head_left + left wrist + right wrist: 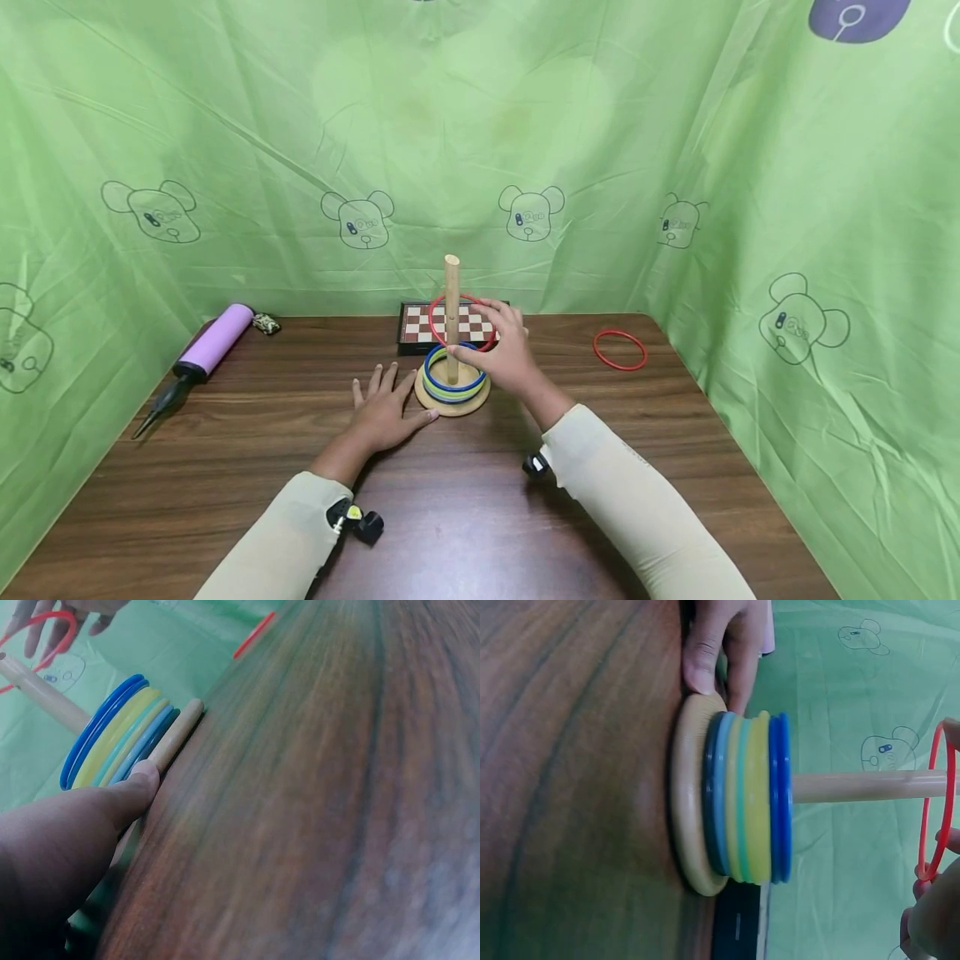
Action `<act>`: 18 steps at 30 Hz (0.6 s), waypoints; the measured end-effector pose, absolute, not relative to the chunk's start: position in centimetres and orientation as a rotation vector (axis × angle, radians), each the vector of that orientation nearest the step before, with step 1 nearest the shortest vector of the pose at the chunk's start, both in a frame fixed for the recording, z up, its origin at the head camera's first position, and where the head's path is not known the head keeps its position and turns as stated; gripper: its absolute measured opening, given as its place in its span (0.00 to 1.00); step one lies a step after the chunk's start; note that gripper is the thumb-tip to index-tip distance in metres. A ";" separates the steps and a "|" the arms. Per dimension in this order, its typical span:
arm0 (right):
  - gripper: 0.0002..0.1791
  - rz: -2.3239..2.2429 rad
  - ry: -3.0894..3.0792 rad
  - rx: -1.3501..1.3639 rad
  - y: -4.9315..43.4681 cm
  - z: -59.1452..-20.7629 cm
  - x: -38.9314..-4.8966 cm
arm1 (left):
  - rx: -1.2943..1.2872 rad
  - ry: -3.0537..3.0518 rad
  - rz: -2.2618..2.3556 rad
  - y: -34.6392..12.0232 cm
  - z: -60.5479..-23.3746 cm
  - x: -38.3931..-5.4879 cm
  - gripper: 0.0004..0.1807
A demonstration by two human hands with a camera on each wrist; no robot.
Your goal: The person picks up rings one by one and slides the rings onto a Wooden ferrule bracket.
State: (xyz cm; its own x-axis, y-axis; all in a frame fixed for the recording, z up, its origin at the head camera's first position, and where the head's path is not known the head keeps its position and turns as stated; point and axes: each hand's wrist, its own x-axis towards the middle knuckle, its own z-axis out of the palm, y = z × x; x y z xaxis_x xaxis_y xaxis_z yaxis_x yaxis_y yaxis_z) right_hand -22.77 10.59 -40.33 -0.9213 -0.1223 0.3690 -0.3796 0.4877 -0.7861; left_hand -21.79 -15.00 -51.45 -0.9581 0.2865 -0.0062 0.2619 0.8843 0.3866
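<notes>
A wooden peg (pixel 452 279) rises from a round wooden base (pixel 686 795) on the table. Stacked round its foot are several rings, with a blue ring (pixel 783 802) on top and yellow and light blue ones beneath. My right hand (pixel 510 354) holds a red ring (pixel 924 874) between thumb and fingers. That ring encircles the upper part of the peg, well above the stack. My left hand (pixel 381 417) lies on the table with fingers spread, its thumb touching the edge of the base.
Another red ring (pixel 620 367) lies on the table at the right. Behind the peg is a checkered game board (pixel 412 325). A purple hand pump (pixel 217 340) and a small patterned packet (pixel 266 324) lie at the back left. Green curtains (pixel 450 150) enclose the table.
</notes>
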 end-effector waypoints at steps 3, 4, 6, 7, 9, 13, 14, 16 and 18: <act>0.47 1.410 -2.502 0.399 10.5 -41.0 -22.7 | 0.437 2.990 0.606 -15.0 -51.6 -21.8 0.56; 0.47 1.413 -2.510 0.387 10.6 -41.2 -22.7 | 0.438 2.990 0.606 -15.0 -51.6 -21.8 0.56; 0.48 1.414 -2.520 0.373 10.6 -41.6 -22.7 | 0.444 2.992 0.600 -15.0 -51.6 -21.9 0.56; 0.48 1.415 -2.524 0.366 10.6 -41.9 -22.7 | 0.447 2.992 0.598 -15.0 -51.6 -21.9 0.56; 0.49 1.423 -2.541 0.363 10.6 -42.3 -22.6 | 0.452 2.995 0.593 -15.0 -51.7 -22.0 0.56; 0.49 1.425 -2.583 0.375 10.6 -43.0 -22.6 | 0.454 3.001 0.592 -15.1 -51.8 -22.1 0.56; 0.49 1.425 -2.593 0.380 10.6 -43.2 -22.6 | 0.453 3.000 0.592 -15.1 -51.8 -22.1 0.56; 0.49 1.425 -2.604 0.387 10.5 -43.6 -22.6 | 0.451 2.999 0.592 -15.1 -51.9 -22.1 0.56; 0.48 1.424 -2.605 0.397 10.4 -44.0 -22.7 | 0.449 2.998 0.594 -15.2 -51.8 -22.0 0.56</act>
State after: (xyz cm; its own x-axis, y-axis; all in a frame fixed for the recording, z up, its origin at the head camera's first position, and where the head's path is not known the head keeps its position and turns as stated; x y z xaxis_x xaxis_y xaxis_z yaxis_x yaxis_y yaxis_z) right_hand -22.73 10.38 -43.96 -0.9544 -0.1597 0.2522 -0.2985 0.5153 -0.8034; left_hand -22.02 -15.20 -51.83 -0.9563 0.2923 0.0049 0.2720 0.8837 0.3809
